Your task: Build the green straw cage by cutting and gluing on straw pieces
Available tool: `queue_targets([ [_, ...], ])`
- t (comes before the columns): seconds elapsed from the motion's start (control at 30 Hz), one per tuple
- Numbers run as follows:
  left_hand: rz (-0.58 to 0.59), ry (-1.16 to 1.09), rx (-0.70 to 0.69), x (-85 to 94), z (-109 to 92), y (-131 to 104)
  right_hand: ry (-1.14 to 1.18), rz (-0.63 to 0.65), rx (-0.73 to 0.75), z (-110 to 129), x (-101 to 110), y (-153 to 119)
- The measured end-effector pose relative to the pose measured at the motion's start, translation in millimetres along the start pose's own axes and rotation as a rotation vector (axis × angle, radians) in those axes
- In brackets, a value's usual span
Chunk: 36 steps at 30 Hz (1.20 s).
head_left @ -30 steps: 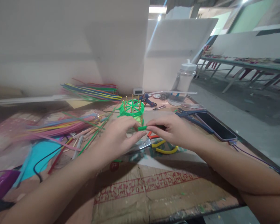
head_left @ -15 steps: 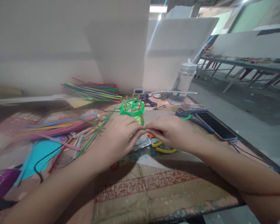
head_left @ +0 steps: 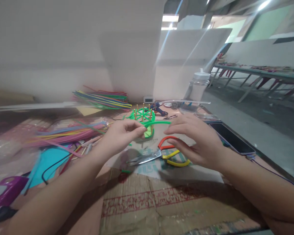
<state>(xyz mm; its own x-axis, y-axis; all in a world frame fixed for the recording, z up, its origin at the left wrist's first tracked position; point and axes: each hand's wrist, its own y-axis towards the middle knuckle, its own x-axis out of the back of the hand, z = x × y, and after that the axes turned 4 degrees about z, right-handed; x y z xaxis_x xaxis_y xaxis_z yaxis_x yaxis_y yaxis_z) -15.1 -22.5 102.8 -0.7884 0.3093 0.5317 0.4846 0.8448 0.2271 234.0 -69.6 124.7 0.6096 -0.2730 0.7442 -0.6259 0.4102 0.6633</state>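
My left hand (head_left: 121, 138) pinches a green pipe cleaner (head_left: 161, 122) between thumb and fingertips, its free end pointing right. My right hand (head_left: 202, 142) is open at that end, thumb and fingers apart; whether a fingertip touches the strip I cannot tell. Just behind stands a small round green frame (head_left: 150, 131) with upright wooden sticks and spoke-like strips across it, partly hidden by my left hand. Scissors with red and yellow handles (head_left: 177, 162) lie below and between my hands, blades pointing left.
Pipe cleaners in a colourful bundle (head_left: 105, 99) lie at the back. Plastic-wrapped sticks and strips (head_left: 71, 132) fill the left side, near a purple tool (head_left: 8, 192). A water bottle (head_left: 196, 89) and a phone (head_left: 231, 137) stand and lie on the right. Cardboard (head_left: 137, 209) covers the front.
My hands were together, pinching at one point; now the right hand has moved away right and opened. The green pipe cleaner shows between them, and the scissors are uncovered. The view has shifted slightly.
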Motion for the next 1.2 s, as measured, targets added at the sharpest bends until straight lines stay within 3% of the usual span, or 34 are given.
queue_targets([
  [0.13, -0.011, -0.121, -0.009, -4.3, -3.0, -1.7, 0.027, -0.048, 0.021, 0.9, -12.5, -3.8],
  [0.23, 0.008, -0.148, -0.018, -11.7, -10.1, -4.5, 0.285, 0.032, -0.261, -2.4, -33.6, -4.5],
  [0.33, 0.047, -0.133, -0.001, -19.9, -14.2, -6.4, 0.615, 0.001, -0.588, -4.1, -51.1, -2.6],
  [0.47, 0.086, -0.08, 0.033, -27.8, -12.3, -6.7, 0.926, -0.04, -0.725, -3.4, -61.8, -1.2],
  [0.6, 0.113, -0.077, 0.022, -29.5, -9.5, -5.0, 0.943, -0.032, -0.828, -6.7, -63.3, -3.0],
  [0.97, -0.005, 0.047, -0.031, -28.9, -10.1, -7.3, 1.063, -0.131, -0.791, -7.1, -59.9, -3.3],
  [1.2, -0.004, 0.095, -0.065, -26.1, -9.5, -8.2, 1.013, -0.125, -0.763, -6.0, -56.9, -2.2],
])
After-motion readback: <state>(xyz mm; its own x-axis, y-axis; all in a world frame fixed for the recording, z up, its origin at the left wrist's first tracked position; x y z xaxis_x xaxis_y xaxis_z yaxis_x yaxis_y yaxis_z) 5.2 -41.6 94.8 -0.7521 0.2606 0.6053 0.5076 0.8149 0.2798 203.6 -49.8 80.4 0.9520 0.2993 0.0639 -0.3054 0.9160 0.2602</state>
